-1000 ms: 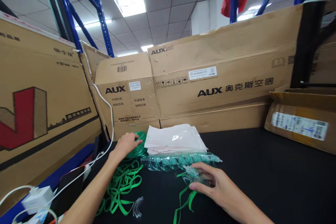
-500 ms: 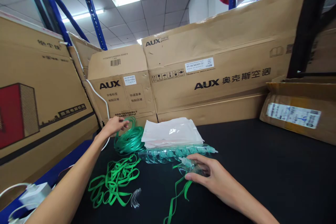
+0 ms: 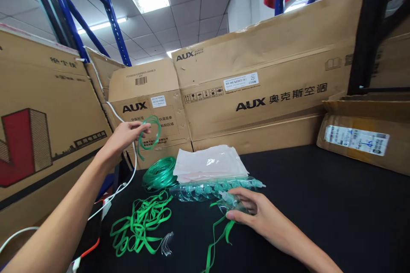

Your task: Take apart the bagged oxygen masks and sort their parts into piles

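Note:
My left hand (image 3: 131,133) is raised at the left with its fingers pinched on a small coil of green tubing (image 3: 154,133). Below it, more coils of green tubing (image 3: 159,174) lie on the black table. My right hand (image 3: 251,209) grips a clear oxygen mask (image 3: 233,203) near the table's middle, and a green elastic strap (image 3: 212,239) hangs from the mask onto the tabletop. Behind that hand is a row of nested clear masks (image 3: 208,189). A tangle of green straps (image 3: 141,222) lies left of centre, beside several thin metal strips (image 3: 167,244).
A stack of white plastic bags (image 3: 209,163) lies behind the masks. Large cardboard panels (image 3: 275,72) wall the back, and another box (image 3: 45,136) stands at the left. An open carton (image 3: 368,136) sits at the right. White cables (image 3: 134,158) hang at the left edge.
My left hand has lifted a small coil of green tubing up from the pile and slightly left. My right hand stays in place with the mask. The view has shifted slightly.

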Motion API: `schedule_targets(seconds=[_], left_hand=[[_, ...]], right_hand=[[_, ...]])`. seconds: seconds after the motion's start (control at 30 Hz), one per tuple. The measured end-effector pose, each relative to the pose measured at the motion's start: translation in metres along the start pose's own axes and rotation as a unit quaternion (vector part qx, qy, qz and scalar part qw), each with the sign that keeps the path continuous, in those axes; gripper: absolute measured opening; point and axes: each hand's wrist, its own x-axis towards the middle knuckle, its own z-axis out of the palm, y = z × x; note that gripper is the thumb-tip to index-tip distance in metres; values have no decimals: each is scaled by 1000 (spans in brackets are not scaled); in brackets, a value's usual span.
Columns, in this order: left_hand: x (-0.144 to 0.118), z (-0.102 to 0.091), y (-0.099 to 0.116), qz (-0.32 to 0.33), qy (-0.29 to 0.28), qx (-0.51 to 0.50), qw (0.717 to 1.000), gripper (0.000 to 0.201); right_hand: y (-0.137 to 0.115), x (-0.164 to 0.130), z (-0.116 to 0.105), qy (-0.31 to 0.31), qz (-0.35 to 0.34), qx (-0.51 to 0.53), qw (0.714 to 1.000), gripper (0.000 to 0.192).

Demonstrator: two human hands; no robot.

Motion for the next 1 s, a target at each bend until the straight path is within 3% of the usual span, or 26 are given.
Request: schedule_targets(seconds=[0.17,0.2,0.37,0.43,0.53,0.6,0.67,0.73,0.8,0.87,1.0], left_hand=[[-67,21,43,41,-47,-98,993,56],[-85,30,49,35,-83,-143,986,52],[-161,97,50,-33,-236,-276,931,50],[-180,123,39,-59,-272,-248,928,54],[-196,144,24,-50,-262,-94,959,51],[-203,143,21,-10,-214,0,977,42],[-212,134,24,38,-189,19,981,37],[-224,123,31,96,-235,-18,967,28],[-238,113,36,160,-318,-57,933,20],[-251,108,38,225,-373,-69,898,25],[-263,106,33,309,-348,-59,883,34]], right_hand=[[-19,-6,-20,-51,4,115,992,58],[-23,-8,-27,-54,-3,127,990,57],[-40,-23,-63,-79,-26,147,986,41],[-41,-26,-75,-74,-19,143,987,39],[-37,-27,-85,-68,-17,125,990,39],[-34,-28,-88,-69,-26,114,991,38],[-34,-29,-88,-62,-28,109,992,33],[-34,-29,-87,-47,-21,110,993,30],[-35,-28,-86,-23,-22,107,994,29],[-37,-26,-85,15,-24,85,996,32],[-48,-27,-71,132,-66,-103,984,36]])
